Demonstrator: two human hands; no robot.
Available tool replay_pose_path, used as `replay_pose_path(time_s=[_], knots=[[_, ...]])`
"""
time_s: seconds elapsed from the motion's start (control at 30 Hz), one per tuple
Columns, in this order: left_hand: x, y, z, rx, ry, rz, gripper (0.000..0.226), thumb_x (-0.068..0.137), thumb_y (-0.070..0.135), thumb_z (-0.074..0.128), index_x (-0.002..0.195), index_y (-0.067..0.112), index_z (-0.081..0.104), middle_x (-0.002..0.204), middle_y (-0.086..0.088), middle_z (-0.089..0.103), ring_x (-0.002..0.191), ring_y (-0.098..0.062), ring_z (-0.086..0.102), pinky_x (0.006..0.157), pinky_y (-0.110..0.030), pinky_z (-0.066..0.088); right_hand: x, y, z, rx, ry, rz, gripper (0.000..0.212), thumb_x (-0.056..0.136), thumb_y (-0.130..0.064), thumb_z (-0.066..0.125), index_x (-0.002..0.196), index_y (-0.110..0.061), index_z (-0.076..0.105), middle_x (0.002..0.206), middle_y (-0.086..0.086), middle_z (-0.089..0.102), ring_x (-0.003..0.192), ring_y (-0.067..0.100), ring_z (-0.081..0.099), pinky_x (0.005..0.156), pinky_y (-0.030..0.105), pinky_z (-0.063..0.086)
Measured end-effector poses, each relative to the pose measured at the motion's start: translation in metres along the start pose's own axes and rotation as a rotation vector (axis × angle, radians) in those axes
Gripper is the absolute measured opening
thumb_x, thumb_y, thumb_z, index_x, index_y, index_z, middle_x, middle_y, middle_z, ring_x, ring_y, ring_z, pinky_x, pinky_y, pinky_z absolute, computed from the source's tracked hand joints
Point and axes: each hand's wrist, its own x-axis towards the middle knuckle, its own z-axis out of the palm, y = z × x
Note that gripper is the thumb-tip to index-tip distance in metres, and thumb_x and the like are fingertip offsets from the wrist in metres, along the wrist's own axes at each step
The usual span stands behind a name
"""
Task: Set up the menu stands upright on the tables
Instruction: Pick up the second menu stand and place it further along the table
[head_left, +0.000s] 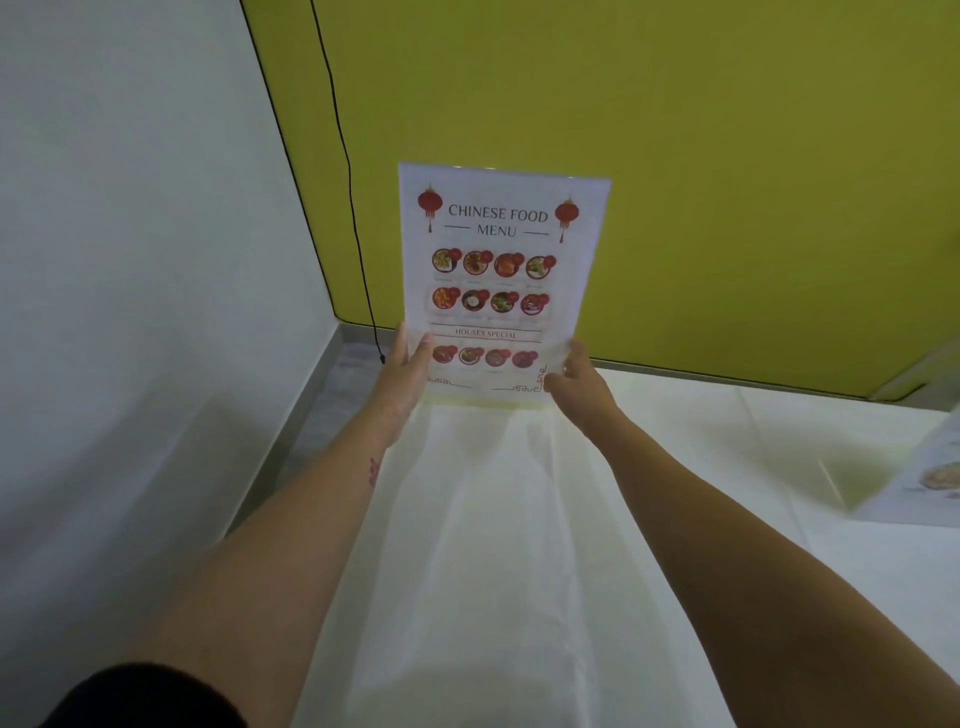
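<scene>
White tablecloth (467, 519) bears upright menu stand (498, 270) gripped between both hands (410, 369).

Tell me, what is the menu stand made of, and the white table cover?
The menu stand looks like clear glossy plastic over printed paper: its top edge glints. The table cover looks like thin, slightly shiny plastic or paper sheeting, with sharp fold creases; which one is hard to tell.

Clear acrylic stand with printed Chinese food menu (498, 280) upright on white-clothed table (493, 545), left hand (408, 371) and right hand (574, 382) gripping its lower edges, yellow-green wall (675, 156) behind
</scene>
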Motion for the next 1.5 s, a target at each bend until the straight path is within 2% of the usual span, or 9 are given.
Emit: replay_pose_path(time_s=[0.2,0.33,0.57,0.73,0.87,1.1,1.17,1.3,1.5], knots=[[0.017,-0.020,0.004,0.061,0.005,-0.024,0.066,0.101,0.055,0.035,0.158,0.041,0.006,0.163,0.006,0.026,0.146,-0.023,0.033,0.118,-0.052,0.027,0.001,-0.005,0.005,-0.015,-0.045,0.043,0.085,0.069,-0.034,0.044,0.150,-0.024,0.020,0.137,0.005,0.056,0.120,0.034,0.057,0.100,0.051,0.047],[0.020,-0.020,0.006,0.062,-0.014,-0.010,0.072,0.091,0.065,0.036,0.155,0.047,0.008,0.163,0.007,0.028,0.145,-0.024,0.036,0.116,-0.056,0.030,0.006,-0.005,0.005,-0.025,-0.026,0.026,0.079,0.079,-0.033,0.049,0.151,-0.024,0.019,0.141,0.005,0.054,0.120,0.034,0.057,0.099,0.051,0.048],[0.026,-0.032,0.003,0.115,-0.034,0.014,0.073,0.086,0.068,0.038,0.151,0.052,0.010,0.157,0.008,0.039,0.140,-0.023,0.044,0.113,-0.054,0.036,-0.002,-0.001,0.006,0.002,-0.015,-0.005,0.095,0.061,-0.052,0.047,0.149,-0.030,0.020,0.141,0.001,0.055,0.121,0.029,0.058,0.100,0.050,0.048],[0.024,-0.024,0.004,0.229,-0.005,0.052,0.061,0.103,0.044,0.035,0.157,0.035,0.010,0.152,0.000,0.046,0.135,-0.026,0.049,0.111,-0.051,0.040,0.003,0.000,0.004,-0.023,-0.021,-0.013,0.088,0.072,-0.034,0.051,0.153,-0.027,0.016,0.145,0.000,0.050,0.126,0.030,0.054,0.097,0.042,0.046],[0.025,-0.022,0.003,0.263,0.046,0.045,0.050,0.105,0.034,0.038,0.153,0.023,0.029,0.147,-0.001,0.050,0.132,-0.025,0.051,0.108,-0.045,0.043,0.010,0.006,0.004,-0.044,0.023,-0.021,0.073,0.091,-0.017,0.054,0.154,-0.022,0.016,0.147,0.004,0.049,0.130,0.032,0.050,0.088,0.033,0.040],[0.024,-0.022,0.001,0.285,0.071,0.068,0.051,0.104,0.034,0.041,0.153,0.024,0.030,0.150,-0.001,0.046,0.131,-0.026,0.052,0.106,-0.047,0.046,0.017,0.012,0.003,-0.108,0.083,-0.046,0.072,0.092,-0.021,0.055,0.154,-0.021,0.017,0.147,0.003,0.049,0.125,0.033,0.054,0.083,0.033,0.042],[0.020,-0.021,0.002,0.293,0.081,0.075,0.050,0.104,0.034,0.041,0.152,0.025,0.030,0.148,-0.001,0.047,0.129,-0.026,0.054,0.104,-0.047,0.048,0.016,0.013,0.002,-0.128,0.089,-0.054,0.073,0.094,-0.024,0.055,0.155,-0.019,0.014,0.150,0.003,0.046,0.130,0.032,0.051,0.086,0.034,0.042],[0.006,-0.023,0.007,0.323,0.147,0.090,0.048,0.104,0.030,0.043,0.149,0.019,0.032,0.146,-0.006,0.049,0.131,-0.028,0.051,0.104,-0.047,0.048,0.007,0.020,0.000,-0.227,0.081,-0.064,0.080,0.098,-0.036,0.053,0.158,-0.013,0.005,0.162,0.006,0.025,0.147,0.029,0.030,0.112,0.044,0.033],[-0.035,-0.034,0.029,0.569,0.231,0.130,0.057,0.104,0.038,0.040,0.155,0.015,0.027,0.158,-0.011,0.032,0.145,-0.031,0.033,0.115,-0.047,0.036,-0.019,0.048,-0.018,-0.539,0.096,-0.190,0.069,0.102,-0.043,0.037,0.157,-0.008,0.013,0.165,0.009,0.016,0.153,0.025,0.014,0.121,0.040,0.019]])
